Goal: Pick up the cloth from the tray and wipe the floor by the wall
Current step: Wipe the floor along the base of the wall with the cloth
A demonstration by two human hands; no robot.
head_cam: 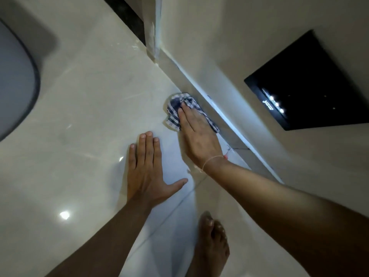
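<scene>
A blue-and-white checked cloth [174, 108] lies bunched on the glossy cream floor [89, 108], right beside the skirting of the wall [229, 62]. My right hand [196, 134] presses flat on the cloth, fingers pointing up and left, covering its middle. My left hand [148, 170] rests palm down on the bare tiles just left of it, fingers spread, holding nothing. No tray is in view.
A black wall-mounted screen [311, 84] hangs on the wall at the right. A grey rounded object [18, 84] sits at the left edge. A wall corner with a dark strip [151, 31] stands at the top. My bare foot [212, 242] rests on the tiles at the bottom.
</scene>
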